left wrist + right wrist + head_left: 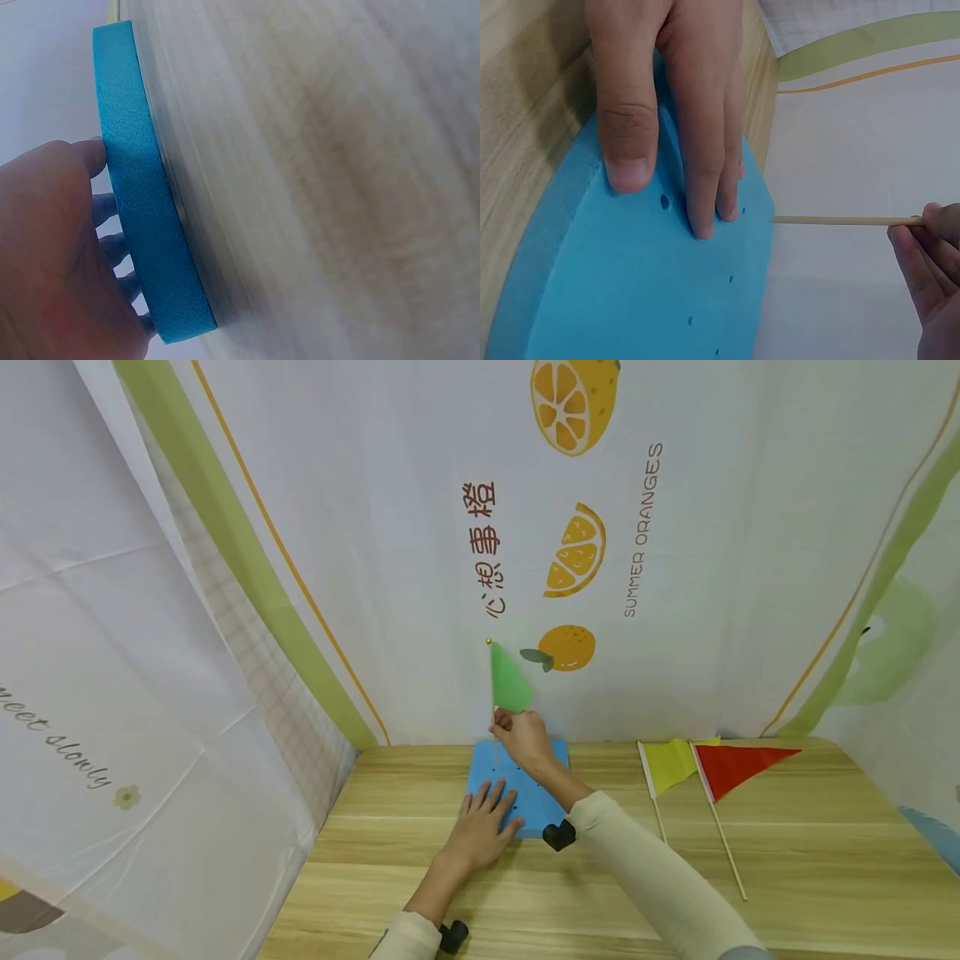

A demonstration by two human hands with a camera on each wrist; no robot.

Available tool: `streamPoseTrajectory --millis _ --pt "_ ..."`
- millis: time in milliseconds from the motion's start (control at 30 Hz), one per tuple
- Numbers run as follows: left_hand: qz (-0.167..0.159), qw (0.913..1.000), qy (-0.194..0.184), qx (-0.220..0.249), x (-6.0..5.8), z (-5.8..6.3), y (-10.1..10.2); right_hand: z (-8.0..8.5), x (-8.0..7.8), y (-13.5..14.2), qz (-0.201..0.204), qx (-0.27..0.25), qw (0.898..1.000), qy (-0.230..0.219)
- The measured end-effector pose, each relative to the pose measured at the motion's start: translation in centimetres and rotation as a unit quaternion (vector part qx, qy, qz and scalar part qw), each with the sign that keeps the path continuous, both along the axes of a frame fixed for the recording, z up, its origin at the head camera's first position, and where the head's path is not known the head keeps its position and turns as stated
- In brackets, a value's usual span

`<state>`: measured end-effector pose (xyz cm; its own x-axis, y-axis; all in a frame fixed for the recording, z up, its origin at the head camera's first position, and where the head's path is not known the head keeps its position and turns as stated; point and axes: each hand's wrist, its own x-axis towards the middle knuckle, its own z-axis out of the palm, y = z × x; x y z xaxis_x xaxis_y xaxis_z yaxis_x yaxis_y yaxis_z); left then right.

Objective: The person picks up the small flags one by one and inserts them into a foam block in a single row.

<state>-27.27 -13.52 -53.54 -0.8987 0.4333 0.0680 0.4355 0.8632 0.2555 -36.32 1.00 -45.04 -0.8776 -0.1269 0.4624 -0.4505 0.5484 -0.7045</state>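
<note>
A small green triangular flag (512, 683) stands upright on a thin wooden stick (825, 220) with a gold bead at its top. My right hand (525, 739) pinches this stick below the cloth, between thumb and fingers. In the right wrist view the stick's lower end comes right at the far edge of a thick blue foam board (645, 285), which has several small holes. Fingers spread, my left hand (482, 827) rests flat on the board's near left part. The left wrist view shows the board's side edge (142, 187) low against the table.
To the right, a yellow flag (670, 766) and a red flag (738, 768) lie side by side on the wooden table (615, 902), sticks toward me. A white cloth with printed oranges (567, 647) hangs behind the table's far edge.
</note>
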Motion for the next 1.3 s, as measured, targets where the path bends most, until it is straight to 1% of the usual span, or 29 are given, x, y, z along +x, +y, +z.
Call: streamPoseTrajectory --millis 133,300,700,933,1067,1300 --pt "0.001 1.0 -0.004 -0.006 0.1 0.1 0.0 -0.5 0.1 -0.3 0.002 0.009 1.0 0.006" --pt "0.002 1.0 0.0 -0.006 0.1 0.3 0.0 -0.9 0.1 -0.6 0.007 0.005 1.0 0.018" --pt "-0.001 1.0 -0.002 -0.001 0.0 0.2 0.0 -1.7 -0.1 -0.9 0.008 0.002 1.0 0.017" --pt "0.0 1.0 -0.004 -0.003 -0.1 0.1 -0.1 -2.0 -0.1 -1.0 0.008 0.014 1.0 0.021" --pt "0.002 1.0 -0.005 -0.005 -0.2 -0.1 -0.1 -2.2 -0.2 -1.2 0.004 0.017 1.0 0.01" --pt "-0.005 1.0 0.004 -0.004 0.0 0.1 -0.2 -2.8 -0.3 -1.3 -0.002 0.037 0.999 -0.005"
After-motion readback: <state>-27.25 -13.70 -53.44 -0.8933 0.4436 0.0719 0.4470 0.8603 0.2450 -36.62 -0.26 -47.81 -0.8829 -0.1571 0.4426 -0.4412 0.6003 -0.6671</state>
